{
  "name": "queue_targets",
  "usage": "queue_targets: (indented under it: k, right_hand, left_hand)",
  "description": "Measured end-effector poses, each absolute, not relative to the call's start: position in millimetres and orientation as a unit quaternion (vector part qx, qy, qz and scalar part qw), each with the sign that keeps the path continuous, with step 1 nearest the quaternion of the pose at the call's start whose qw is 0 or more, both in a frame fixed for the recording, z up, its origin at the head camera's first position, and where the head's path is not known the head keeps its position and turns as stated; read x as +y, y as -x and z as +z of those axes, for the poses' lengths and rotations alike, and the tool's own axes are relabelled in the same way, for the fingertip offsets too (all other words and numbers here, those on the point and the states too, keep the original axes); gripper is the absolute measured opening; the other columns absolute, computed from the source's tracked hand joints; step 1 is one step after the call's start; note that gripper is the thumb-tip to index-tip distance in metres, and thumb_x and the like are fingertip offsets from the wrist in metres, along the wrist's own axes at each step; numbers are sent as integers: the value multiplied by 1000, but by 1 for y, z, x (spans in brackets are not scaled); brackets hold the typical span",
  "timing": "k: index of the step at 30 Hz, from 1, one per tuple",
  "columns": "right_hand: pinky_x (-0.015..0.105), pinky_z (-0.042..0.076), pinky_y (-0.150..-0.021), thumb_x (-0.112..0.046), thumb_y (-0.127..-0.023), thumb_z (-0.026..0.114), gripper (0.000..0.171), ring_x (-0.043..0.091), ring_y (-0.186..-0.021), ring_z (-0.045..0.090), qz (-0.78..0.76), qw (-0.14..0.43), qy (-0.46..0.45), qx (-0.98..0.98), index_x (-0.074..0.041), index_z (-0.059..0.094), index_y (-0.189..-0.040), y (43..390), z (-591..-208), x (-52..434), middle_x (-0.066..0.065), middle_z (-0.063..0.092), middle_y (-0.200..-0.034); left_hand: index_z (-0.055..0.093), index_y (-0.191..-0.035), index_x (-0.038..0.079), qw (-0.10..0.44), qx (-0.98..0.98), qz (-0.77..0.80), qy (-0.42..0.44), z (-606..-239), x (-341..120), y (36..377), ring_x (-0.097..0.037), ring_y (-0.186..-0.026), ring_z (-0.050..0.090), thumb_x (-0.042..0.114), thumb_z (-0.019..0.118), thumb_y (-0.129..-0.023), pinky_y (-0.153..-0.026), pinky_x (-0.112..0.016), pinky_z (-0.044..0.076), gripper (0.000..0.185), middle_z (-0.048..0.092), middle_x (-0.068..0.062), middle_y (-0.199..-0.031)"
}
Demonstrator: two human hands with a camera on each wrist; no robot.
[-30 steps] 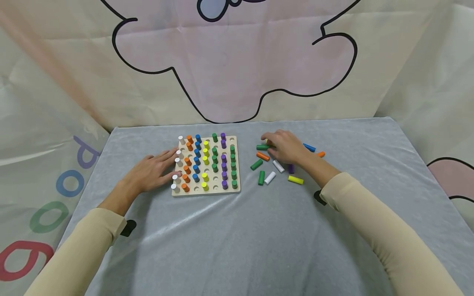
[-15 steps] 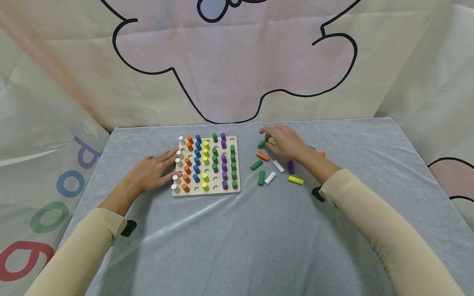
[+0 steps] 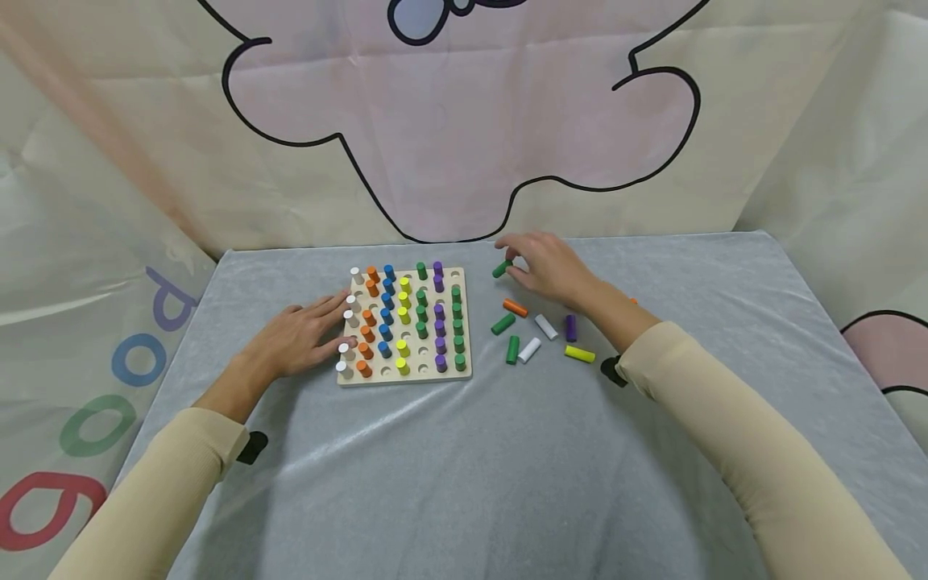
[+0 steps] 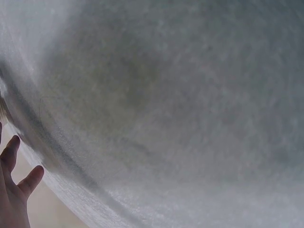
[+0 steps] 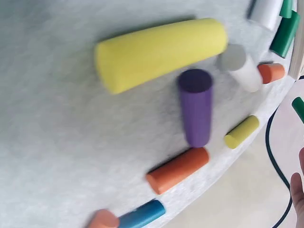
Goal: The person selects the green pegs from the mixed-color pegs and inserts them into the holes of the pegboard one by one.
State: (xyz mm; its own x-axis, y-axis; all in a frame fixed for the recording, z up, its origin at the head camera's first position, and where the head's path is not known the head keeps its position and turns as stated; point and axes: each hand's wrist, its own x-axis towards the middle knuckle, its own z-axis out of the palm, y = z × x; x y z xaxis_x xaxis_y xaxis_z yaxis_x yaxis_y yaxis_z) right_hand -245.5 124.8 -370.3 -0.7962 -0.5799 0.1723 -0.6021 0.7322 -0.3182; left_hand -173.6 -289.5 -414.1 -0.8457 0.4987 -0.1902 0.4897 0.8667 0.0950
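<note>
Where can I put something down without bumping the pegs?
A big bare patch is grey cloth in front of the pegboard, between the left sleeve and right sleeve. A narrow strip separates the pegboard from the loose pegs. It's crowded beside the right grip, where those pegs lie, and at the pegboard's left edge, where the left grip rests.
</note>
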Motion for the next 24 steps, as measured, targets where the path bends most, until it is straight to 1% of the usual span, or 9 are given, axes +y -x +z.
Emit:
queue_targets:
  k: [7, 16, 24]
  right_hand:
    - [46, 45, -100, -11, -91, 73, 42, 28, -107, 62, 177, 35, -324, -929, -6, 61, -130, 247, -366, 112, 7, 72, -108]
    - [41, 50, -90, -15, -92, 72, 39, 26, -97, 64, 182, 50, -339, -922, -8, 61, -129, 247, -367, 93, 6, 72, -106]
    - [40, 49, -93, -13, -91, 73, 38, 25, -101, 63, 186, 51, -345, -919, -8, 63, -128, 245, -368, 79, 5, 72, -105]
  left_hand:
    - [24, -158, 7, 105, 961, 19, -255, -415, -289, 173, -35, -146, 30, 60, 43, -100, -105, -61, 36, 82, 17, -13, -165]
    - [26, -157, 6, 105, 961, 21, -256, -416, -289, 174, -36, -146, 30, 59, 44, -100, -105, -62, 36, 80, 18, -13, -165]
    - [25, -158, 7, 97, 961, 20, -259, -417, -290, 174, -35, -146, 31, 59, 44, -100, -105, -60, 37, 80, 18, -11, -165]
